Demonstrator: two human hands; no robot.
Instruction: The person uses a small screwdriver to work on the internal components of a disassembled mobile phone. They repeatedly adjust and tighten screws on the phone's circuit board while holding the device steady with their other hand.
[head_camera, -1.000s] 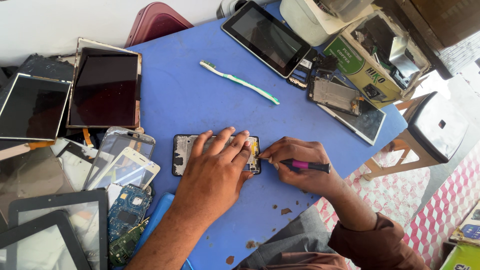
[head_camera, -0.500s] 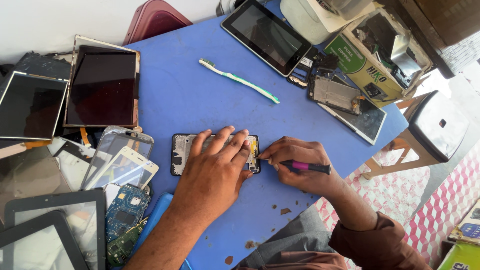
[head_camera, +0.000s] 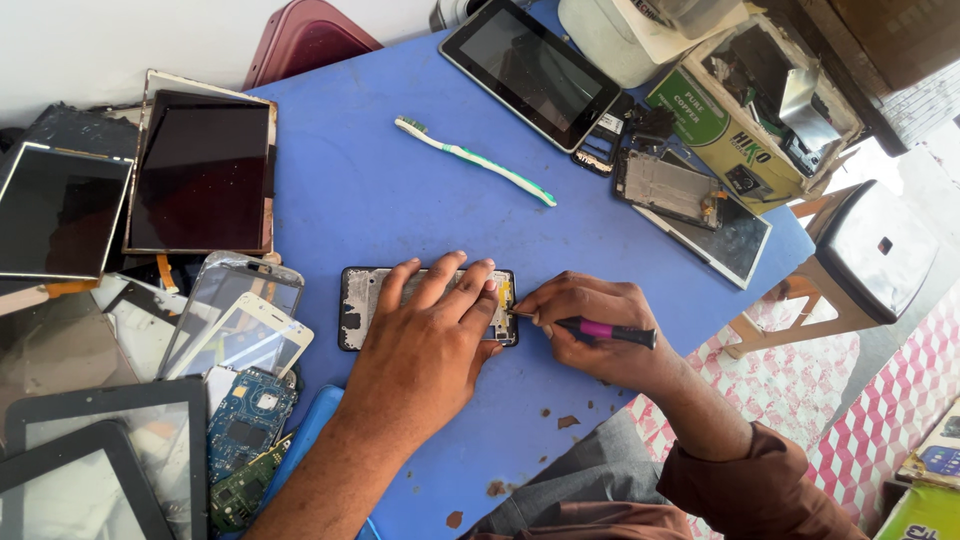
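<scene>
While the left hand (head_camera: 425, 340) lies flat across the opened phone (head_camera: 360, 305), fingers spread and pressing it to the blue table (head_camera: 380, 190), the right hand (head_camera: 590, 325) is closed on a screwdriver (head_camera: 600, 329) w/ pink-and-black handle. Tip meets the phone's right end, by a yellowish part just past the left fingertips. Phone sits approx. mid-table, long axis left-right, back cover off, inner frame exposed at its left end; rest hidden under the palm.

Left hand: open, flat, not gripping anything, only bearing down. Right hand: thumb and fingers pinched together round the tool shaft.

Surroundings: toothbrush (head_camera: 475, 160) lies diagonal above the phone, well apart. Tablet (head_camera: 530, 70) at top edge, screen dark. Cardboard box (head_camera: 745, 120) of parts top right, another stripped phone (head_camera: 668, 188) beside it. Left side: pile of dark screens (head_camera: 200, 175), glass panels, two circuit boards (head_camera: 245, 415) near the left forearm. Stool (head_camera: 870, 265) off the table's right edge.
</scene>
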